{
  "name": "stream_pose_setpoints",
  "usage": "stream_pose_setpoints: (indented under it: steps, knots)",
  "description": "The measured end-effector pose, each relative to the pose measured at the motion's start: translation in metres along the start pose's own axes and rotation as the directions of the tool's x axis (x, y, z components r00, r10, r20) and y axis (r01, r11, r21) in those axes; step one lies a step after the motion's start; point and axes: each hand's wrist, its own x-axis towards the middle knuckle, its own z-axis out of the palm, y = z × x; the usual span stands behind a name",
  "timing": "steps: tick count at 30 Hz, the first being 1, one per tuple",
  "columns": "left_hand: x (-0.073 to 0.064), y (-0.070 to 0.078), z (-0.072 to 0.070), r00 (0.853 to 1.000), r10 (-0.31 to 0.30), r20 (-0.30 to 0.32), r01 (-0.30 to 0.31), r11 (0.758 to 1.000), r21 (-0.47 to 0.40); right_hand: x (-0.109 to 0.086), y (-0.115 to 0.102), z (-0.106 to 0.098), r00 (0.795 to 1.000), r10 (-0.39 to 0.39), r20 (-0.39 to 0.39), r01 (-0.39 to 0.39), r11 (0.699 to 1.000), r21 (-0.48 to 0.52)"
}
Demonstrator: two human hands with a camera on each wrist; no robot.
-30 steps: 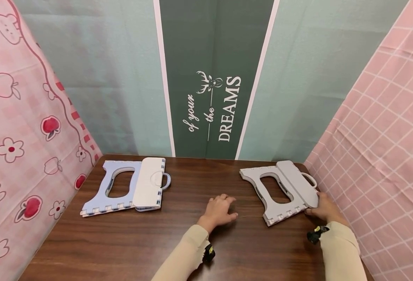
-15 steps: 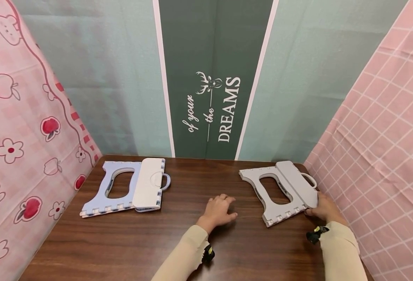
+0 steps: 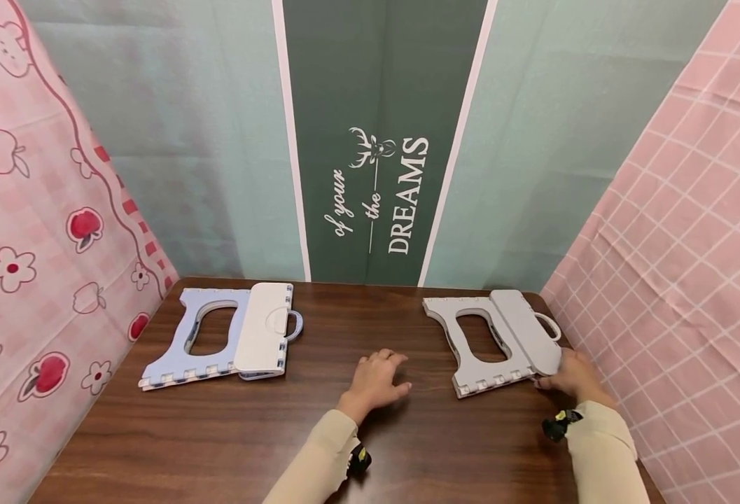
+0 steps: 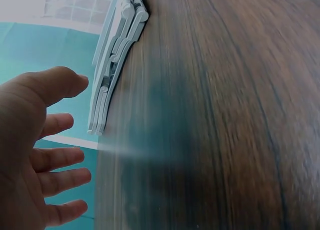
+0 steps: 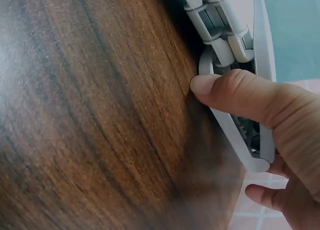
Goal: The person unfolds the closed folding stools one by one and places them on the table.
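A grey folding stool (image 3: 514,336) lies folded flat at the right of the table, its carry loop (image 3: 547,326) facing right. My right hand (image 3: 576,381) grips the near right corner of its seat. In the right wrist view the thumb (image 5: 235,90) presses the seat's near edge, while the other fingers are partly hidden behind it. My left hand (image 3: 376,383) holds nothing and hovers low over the middle of the table, fingers relaxed and spread. To its left lies a second folded stool (image 3: 261,325), blue with a white seat.
The brown wooden table (image 3: 351,308) ends at a green cloth backdrop (image 3: 237,175) with printed lettering. Pink patterned cloth (image 3: 29,280) hangs on the left side. A pink checked cloth (image 3: 691,280) stands close beside my right hand.
The grey stool has turned a little on the table, its near end swinging left with my right hand. My left hand has drifted slightly left. The blue stool stays put; the view has shifted slightly.
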Motion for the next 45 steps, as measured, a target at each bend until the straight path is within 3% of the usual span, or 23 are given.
stream_pose_setpoints:
  steps: [12, 18, 24, 32, 37, 45]
  knots:
    - [-0.001, -0.01, -0.005, 1.0, -0.008, -0.003, 0.008, 1.0, 0.021, 0.003, -0.008, 0.003, 1.0, -0.021, 0.023, 0.021, 1.0, -0.015]
    - [-0.002, -0.012, -0.004, 1.0, -0.015, 0.009, 0.015, 1.0, 0.021, 0.003, -0.013, 0.005, 0.999, -0.02, 0.039, 0.018, 0.999, 0.043]
    - [-0.004, -0.013, -0.005, 1.0, -0.019, 0.013, 0.019, 1.0, 0.008, 0.005, -0.02, 0.001, 0.995, 0.032, 0.097, -0.039, 0.997, 0.071]
    - [-0.004, -0.017, -0.009, 1.0, -0.024, 0.01, 0.024, 1.0, 0.004, 0.008, -0.03, -0.004, 0.989, 0.092, 0.119, -0.092, 0.996, -0.003]
    - [-0.004, -0.02, -0.012, 0.999, -0.031, 0.009, 0.031, 0.999, 0.008, 0.008, -0.038, 0.001, 0.99, 0.103, 0.096, -0.103, 0.995, -0.009]
    - [-0.003, -0.022, -0.011, 1.0, -0.021, -0.014, 0.021, 1.0, 0.005, 0.009, -0.05, 0.008, 0.983, 0.103, 0.149, -0.11, 0.993, 0.036]
